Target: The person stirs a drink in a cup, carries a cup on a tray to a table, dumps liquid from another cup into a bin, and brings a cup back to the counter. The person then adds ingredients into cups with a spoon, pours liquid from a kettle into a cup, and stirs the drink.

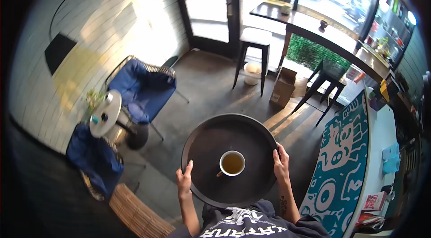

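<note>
A round dark tray is held level in front of my body. My left hand grips its left rim, thumb on top and the other fingers partly hidden at the edge. On the opposite rim, my right hand holds it the same way. A white cup of yellowish-brown liquid stands near the middle of the tray, its handle pointing to the lower left. Neither hand touches the cup.
Blue chairs flank a small round table at the left. Ahead are a stool, a cardboard box and a window bar. A counter with a teal patterned front runs along the right.
</note>
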Tool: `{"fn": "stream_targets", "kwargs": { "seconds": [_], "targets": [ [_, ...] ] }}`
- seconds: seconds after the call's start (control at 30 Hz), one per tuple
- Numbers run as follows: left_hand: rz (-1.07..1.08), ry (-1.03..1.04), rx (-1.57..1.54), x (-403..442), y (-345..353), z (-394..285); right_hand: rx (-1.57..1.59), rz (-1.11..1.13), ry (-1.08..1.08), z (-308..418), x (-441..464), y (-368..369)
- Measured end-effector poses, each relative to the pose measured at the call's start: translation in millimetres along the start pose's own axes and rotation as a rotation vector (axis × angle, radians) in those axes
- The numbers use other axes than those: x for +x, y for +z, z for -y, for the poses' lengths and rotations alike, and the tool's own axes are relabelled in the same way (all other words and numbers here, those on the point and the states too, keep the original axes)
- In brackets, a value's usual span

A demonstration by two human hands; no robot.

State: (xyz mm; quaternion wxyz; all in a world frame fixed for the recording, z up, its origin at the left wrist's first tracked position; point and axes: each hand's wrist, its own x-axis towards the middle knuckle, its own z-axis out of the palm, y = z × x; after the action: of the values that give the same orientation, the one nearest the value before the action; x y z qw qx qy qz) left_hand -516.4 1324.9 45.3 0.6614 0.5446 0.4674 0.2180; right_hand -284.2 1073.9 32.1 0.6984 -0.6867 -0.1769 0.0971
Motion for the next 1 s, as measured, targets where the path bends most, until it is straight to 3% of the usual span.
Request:
{"fn": "stream_targets", "kwargs": {
  "seconds": [0.17,0.23,0.27,0.4,0.47,0.6,0.63,0.67,0.83,0.93,1.0],
  "targets": [
    [0.148,0.105,-0.003,98,61,-75,-0.052,-0.116,-0.006,-1,98,17],
    [0.158,0.007,-0.296,143,75,-74,-0.067,-0.166,-0.012,-2,133,20],
    [0.271,-0.052,-0.438,182,73,-52,-0.081,-0.190,-0.009,0,151,21],
    [0.395,-0.160,-0.519,245,130,-95,-0.135,-0.255,0.009,11,224,18],
    [0.513,-0.292,-0.744,280,166,-119,-0.159,-0.270,0.015,18,264,15],
    [0.533,-0.242,-0.699,358,243,-139,-0.326,-0.334,-0.095,17,353,0],
    [0.495,-0.145,-0.638,376,261,-146,-0.328,-0.336,-0.100,17,377,-4],
    [0.453,-0.052,-0.578,391,279,-152,-0.338,-0.327,-0.059,20,401,-10],
    [0.488,-0.004,-0.541,435,374,-229,-0.414,-0.300,0.110,48,526,-35],
    [0.356,-0.041,-0.537,473,415,-260,-0.426,-0.300,0.003,39,599,-44],
    [0.271,-0.001,-0.376,493,442,-288,-0.472,-0.298,-0.021,43,643,-45]
  ]
}}
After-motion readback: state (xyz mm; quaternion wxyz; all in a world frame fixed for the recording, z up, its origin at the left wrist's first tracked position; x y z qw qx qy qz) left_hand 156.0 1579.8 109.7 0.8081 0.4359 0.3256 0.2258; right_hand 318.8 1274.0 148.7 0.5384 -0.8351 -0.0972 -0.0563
